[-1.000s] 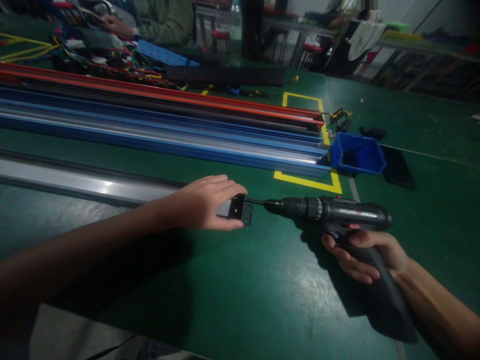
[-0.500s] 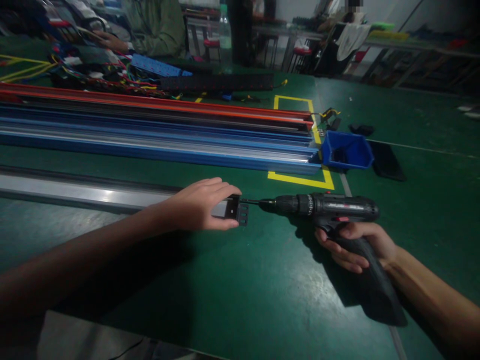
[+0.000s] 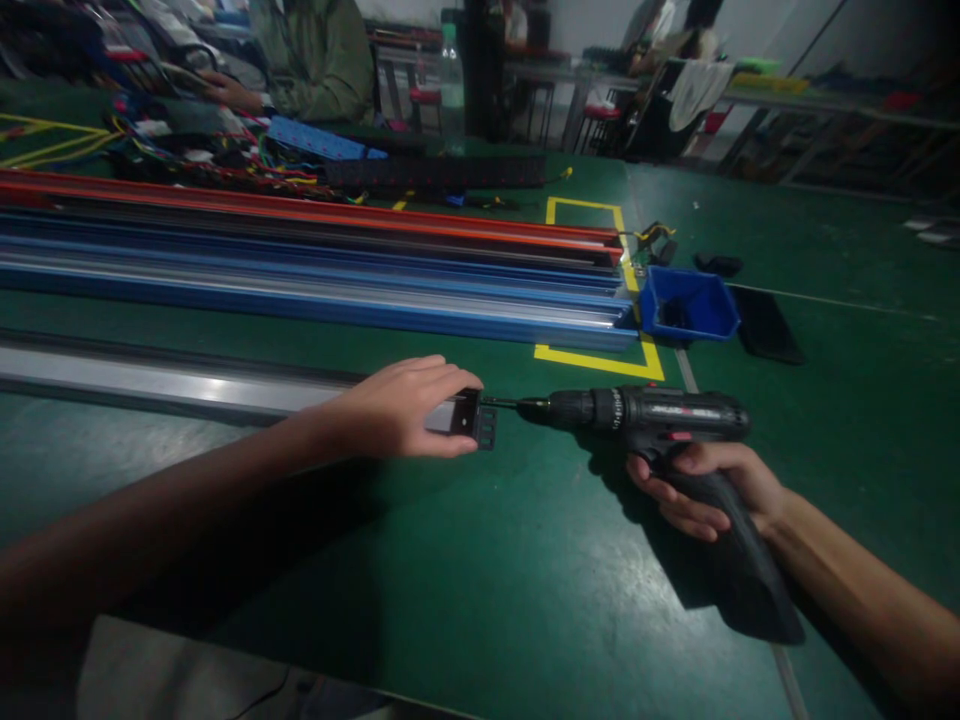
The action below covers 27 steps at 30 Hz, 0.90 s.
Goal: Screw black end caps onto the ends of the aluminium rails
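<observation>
My left hand (image 3: 409, 410) grips the right end of a long metal profile (image 3: 187, 381), thumb on the near side and fingers over the far side. At that end sits a black end cap (image 3: 484, 421) with small square openings. My right hand (image 3: 709, 490) is wrapped round the handle of a black cordless drill (image 3: 675, 412), index finger by the trigger. The drill lies level, its long bit (image 3: 499, 402) pointing left and reaching the upper part of the end cap. Whether a screw is at the bit's tip is too small to tell.
Beyond the profile lie several blue profiles (image 3: 375, 295) and an orange one (image 3: 375, 207). A blue bin (image 3: 694, 308) stands at their right end, beside a dark flat object (image 3: 766, 325). Wires (image 3: 225, 150) and a bottle (image 3: 452, 90) are farther back, near a seated person (image 3: 315, 60).
The drill and my right hand have shifted very slightly left. My left hand keeps its hold on the profile, and the bit stays at the end cap.
</observation>
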{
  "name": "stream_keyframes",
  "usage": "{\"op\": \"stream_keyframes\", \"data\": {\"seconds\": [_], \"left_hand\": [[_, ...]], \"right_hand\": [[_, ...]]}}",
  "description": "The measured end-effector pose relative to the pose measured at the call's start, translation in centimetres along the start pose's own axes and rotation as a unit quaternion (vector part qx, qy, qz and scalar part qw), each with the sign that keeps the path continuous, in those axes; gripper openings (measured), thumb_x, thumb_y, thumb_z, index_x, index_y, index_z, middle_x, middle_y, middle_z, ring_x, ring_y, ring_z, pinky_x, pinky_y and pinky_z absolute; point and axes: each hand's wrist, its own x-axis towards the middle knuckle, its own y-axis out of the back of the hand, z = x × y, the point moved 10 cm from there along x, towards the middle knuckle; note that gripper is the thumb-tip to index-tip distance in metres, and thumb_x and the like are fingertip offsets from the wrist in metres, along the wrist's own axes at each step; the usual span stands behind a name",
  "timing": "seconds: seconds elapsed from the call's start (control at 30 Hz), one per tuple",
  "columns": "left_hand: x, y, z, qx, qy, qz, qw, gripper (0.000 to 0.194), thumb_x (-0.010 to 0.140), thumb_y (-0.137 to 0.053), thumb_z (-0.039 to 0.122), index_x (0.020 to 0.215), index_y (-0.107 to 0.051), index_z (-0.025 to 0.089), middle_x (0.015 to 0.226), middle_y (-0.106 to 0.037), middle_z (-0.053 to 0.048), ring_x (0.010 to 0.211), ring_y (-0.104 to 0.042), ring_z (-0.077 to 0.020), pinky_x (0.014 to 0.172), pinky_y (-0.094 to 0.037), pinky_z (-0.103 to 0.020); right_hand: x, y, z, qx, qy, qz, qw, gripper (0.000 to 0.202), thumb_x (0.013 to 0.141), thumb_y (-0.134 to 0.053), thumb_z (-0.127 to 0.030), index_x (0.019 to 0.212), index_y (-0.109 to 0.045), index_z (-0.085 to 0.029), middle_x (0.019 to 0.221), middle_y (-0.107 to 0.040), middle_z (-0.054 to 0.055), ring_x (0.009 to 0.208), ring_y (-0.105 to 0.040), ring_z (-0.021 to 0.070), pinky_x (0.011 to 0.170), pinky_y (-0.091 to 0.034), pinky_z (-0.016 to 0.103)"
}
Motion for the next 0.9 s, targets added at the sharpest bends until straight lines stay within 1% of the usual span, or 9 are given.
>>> {"op": "stream_keyframes", "data": {"seconds": [0.1,0.23,0.37,0.57,0.7,0.9], "left_hand": [[0.04,-0.12,-0.04,-0.003,-0.001,-0.004,1.0,0.056,0.094,-0.07,0.056,0.134,-0.061,0.018,0.121,-0.071,-0.009,0.108,-0.063,-0.0241,0.096,-0.047,-0.035],[0.03,-0.05,0.0,-0.006,-0.006,0.003,1.0,0.054,0.094,-0.069,0.055,0.133,-0.062,0.018,0.12,-0.071,-0.009,0.108,-0.063,-0.024,0.095,-0.047,-0.035],[-0.04,0.01,0.19,-0.002,-0.016,0.012,1.0,0.054,0.094,-0.07,0.055,0.132,-0.061,0.018,0.119,-0.072,-0.008,0.106,-0.063,-0.0234,0.094,-0.047,-0.034],[-0.16,0.06,0.38,0.005,-0.027,0.023,0.999,0.053,0.095,-0.07,0.054,0.132,-0.061,0.017,0.118,-0.072,-0.008,0.104,-0.063,-0.0231,0.092,-0.047,-0.034],[-0.27,0.18,0.53,0.008,-0.033,0.03,0.999,0.053,0.095,-0.07,0.053,0.132,-0.061,0.016,0.119,-0.073,-0.009,0.105,-0.063,-0.0234,0.094,-0.047,-0.034],[-0.26,0.37,0.55,0.009,-0.035,0.038,0.999,0.053,0.094,-0.071,0.053,0.132,-0.062,0.016,0.118,-0.074,-0.009,0.103,-0.064,-0.0233,0.094,-0.049,-0.034]], "right_hand": [[0.01,-0.02,-0.12,-0.002,0.003,0.003,1.0,0.03,0.092,-0.058,-0.023,0.11,-0.073,-0.004,0.08,-0.065,0.006,0.038,-0.043,0.004,0.044,-0.052,0.021],[0.02,-0.26,-0.16,-0.004,0.001,0.0,1.0,0.028,0.092,-0.061,-0.024,0.109,-0.075,-0.007,0.079,-0.067,0.005,0.038,-0.044,0.0033,0.046,-0.053,0.019],[-0.06,-0.06,-0.09,0.0,-0.003,0.016,1.0,0.028,0.091,-0.061,-0.023,0.108,-0.075,-0.007,0.079,-0.068,0.005,0.038,-0.045,0.004,0.045,-0.052,0.02],[-0.12,-0.34,-0.04,0.009,0.002,0.001,1.0,0.029,0.091,-0.061,-0.023,0.11,-0.076,-0.006,0.078,-0.068,0.006,0.038,-0.045,0.0042,0.046,-0.053,0.02],[-0.12,-0.52,0.0,0.013,0.004,-0.003,1.0,0.03,0.091,-0.061,-0.023,0.11,-0.077,-0.005,0.078,-0.068,0.005,0.038,-0.044,0.003,0.047,-0.054,0.019],[-0.24,-0.02,0.12,0.01,-0.001,0.012,1.0,0.029,0.09,-0.062,-0.024,0.107,-0.077,-0.007,0.075,-0.065,0.004,0.036,-0.04,0.0038,0.043,-0.05,0.02]]}}
